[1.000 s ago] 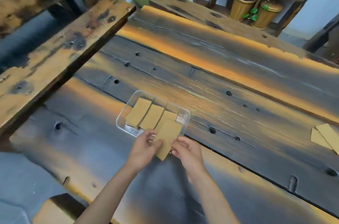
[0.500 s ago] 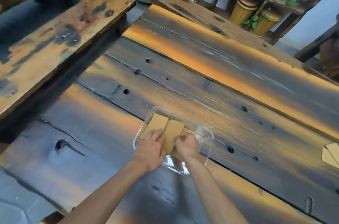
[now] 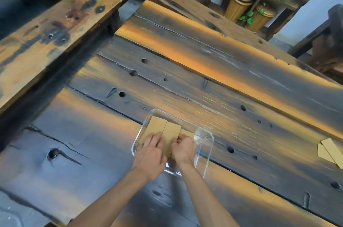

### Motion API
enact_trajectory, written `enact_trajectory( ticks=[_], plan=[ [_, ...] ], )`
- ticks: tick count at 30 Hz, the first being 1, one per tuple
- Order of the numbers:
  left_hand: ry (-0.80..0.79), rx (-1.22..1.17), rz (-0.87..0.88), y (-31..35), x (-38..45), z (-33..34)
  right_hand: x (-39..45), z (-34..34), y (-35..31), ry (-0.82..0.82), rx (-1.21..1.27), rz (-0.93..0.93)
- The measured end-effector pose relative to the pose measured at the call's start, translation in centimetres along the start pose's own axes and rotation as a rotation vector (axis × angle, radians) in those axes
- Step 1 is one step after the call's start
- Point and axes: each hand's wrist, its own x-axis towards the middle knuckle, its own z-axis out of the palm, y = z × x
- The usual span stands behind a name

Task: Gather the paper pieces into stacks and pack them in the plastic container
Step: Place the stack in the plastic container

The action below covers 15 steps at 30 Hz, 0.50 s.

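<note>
Head view: paper stacks are pressed flat inside the plastic container by the left hand (fingers straight); the right hand, fingers curled, seats one stack.

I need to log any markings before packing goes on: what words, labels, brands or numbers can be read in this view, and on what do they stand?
None can be read.
Paper pieces in the plastic container: plain tan faces, no print.
Loose paper pieces at the right of the table: plain too.
Container: clear, no label showing.
Left hand and right hand cover part of the pieces.
</note>
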Motion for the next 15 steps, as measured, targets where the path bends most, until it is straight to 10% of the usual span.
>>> enact_trajectory(
  ticks=[15],
  plan=[
    [0.133, -0.042, 0.276, 10.5, 4.0, -4.5, -0.1, -10.5, 5.7, 0.188, 0.146, -0.12]
  ],
)
